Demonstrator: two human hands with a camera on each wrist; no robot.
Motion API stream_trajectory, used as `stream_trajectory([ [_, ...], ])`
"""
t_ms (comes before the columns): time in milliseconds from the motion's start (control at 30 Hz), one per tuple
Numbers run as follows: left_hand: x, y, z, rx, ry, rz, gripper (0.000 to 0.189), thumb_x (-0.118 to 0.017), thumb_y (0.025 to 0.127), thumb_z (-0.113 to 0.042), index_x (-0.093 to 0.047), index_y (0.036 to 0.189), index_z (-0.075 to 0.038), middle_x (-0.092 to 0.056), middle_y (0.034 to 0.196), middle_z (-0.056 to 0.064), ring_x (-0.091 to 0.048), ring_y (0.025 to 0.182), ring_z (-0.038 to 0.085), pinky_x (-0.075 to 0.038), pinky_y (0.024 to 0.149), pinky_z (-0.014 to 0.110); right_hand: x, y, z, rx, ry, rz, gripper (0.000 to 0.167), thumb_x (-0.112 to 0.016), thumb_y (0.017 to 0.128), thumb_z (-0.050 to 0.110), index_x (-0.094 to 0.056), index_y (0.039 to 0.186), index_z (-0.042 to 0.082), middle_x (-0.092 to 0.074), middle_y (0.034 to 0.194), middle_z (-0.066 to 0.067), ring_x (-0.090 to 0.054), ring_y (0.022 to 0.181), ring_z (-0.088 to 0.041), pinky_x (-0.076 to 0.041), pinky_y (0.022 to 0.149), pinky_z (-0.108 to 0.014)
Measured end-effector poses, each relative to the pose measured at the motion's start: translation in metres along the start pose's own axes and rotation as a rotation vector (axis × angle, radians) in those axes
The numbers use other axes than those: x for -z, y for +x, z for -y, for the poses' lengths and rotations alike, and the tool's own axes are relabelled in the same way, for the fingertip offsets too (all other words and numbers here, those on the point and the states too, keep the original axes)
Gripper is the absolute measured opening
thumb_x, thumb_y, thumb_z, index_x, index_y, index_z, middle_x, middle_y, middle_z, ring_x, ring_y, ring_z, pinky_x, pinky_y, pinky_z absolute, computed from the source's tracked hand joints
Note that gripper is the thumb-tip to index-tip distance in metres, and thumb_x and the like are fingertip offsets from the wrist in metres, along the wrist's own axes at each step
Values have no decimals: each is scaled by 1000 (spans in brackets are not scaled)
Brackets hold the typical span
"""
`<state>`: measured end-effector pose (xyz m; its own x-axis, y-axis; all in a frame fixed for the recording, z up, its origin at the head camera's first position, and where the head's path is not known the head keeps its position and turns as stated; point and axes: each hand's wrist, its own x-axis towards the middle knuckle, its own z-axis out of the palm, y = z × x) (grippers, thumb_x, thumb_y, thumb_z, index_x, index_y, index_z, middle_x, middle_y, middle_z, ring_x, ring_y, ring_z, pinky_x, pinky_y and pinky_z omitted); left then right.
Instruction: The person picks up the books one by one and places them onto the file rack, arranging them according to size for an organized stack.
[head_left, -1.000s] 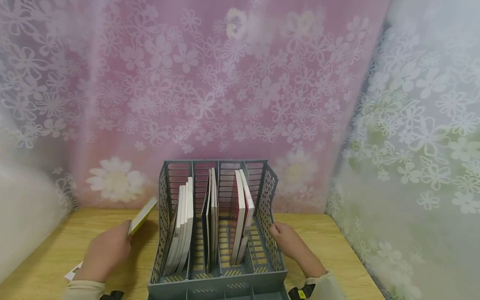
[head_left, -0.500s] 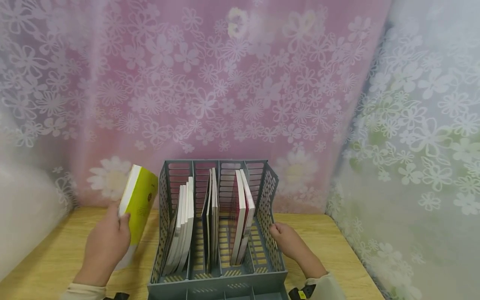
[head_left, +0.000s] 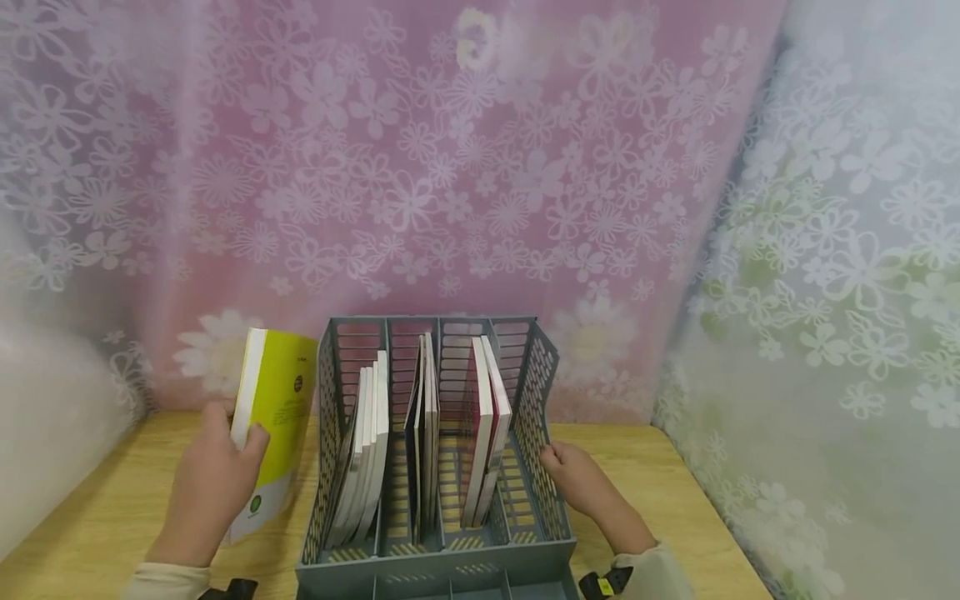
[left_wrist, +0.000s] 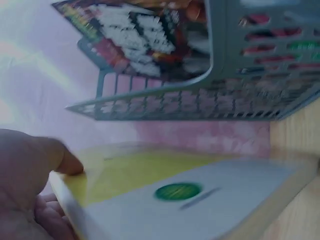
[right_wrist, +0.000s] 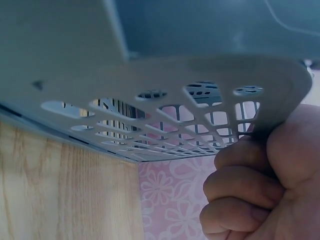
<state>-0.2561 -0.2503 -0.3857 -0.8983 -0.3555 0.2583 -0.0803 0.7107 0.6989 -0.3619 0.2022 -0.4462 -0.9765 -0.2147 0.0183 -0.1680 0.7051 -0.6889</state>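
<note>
My left hand grips a yellow and white paperback book by its near edge, thumb on the cover. The book stands upright just left of a grey plastic file rack. In the left wrist view the book's white lower part bears a green oval mark. My right hand pinches the edge of the rack's right side wall; in the right wrist view its fingers curl at the perforated panel. Several books lean in the rack's leftmost compartment.
Thin books stand in the second compartment and white-edged books in the third. The rack rests on a wooden table. A pink flowered curtain hangs behind, and a pale flowered one hangs to the right.
The left hand has turned the book from edge-on to upright, so its yellow cover now faces the camera. The right hand and the rack have stayed in place.
</note>
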Motion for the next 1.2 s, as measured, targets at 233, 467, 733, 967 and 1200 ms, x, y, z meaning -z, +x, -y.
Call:
stream_trajectory([
  [233,21,3,5,-3,66,138,45,-57,100,-37,-43,118,2,-69,105,26,-69,77,28,-48,55,37,0,-1,0,-1,0,6,40,-40,111,24,-40,73,12,-35,62,-1,-25,54,-17,-28,55,-33],
  [467,27,5,9,-69,60,214,79,-59,100,-38,-23,151,10,-59,129,37,-70,94,36,-51,64,42,0,0,1,-6,-17,10,40,-39,111,24,-39,73,13,-35,63,-1,-24,56,-17,-27,56,-33],
  [733,31,2,8,-77,3,342,80,-57,103,-43,-21,156,6,-59,134,33,-70,98,32,-55,66,41,2,0,4,-13,-13,15,39,-40,110,22,-40,72,12,-35,63,-1,-24,55,-16,-27,55,-31],
  [967,30,-2,1,-15,-7,381,83,-49,106,-54,-27,152,11,-65,126,31,-72,90,26,-58,63,38,2,0,2,-18,-5,4,39,-40,111,23,-40,73,12,-35,63,-1,-24,55,-17,-27,56,-32],
  [1200,28,-7,-3,12,98,427,65,-48,106,-43,-55,133,16,-74,105,16,-69,77,18,-53,62,36,0,1,2,-16,-9,5,39,-40,111,23,-40,73,12,-35,64,-1,-25,55,-17,-27,55,-32],
])
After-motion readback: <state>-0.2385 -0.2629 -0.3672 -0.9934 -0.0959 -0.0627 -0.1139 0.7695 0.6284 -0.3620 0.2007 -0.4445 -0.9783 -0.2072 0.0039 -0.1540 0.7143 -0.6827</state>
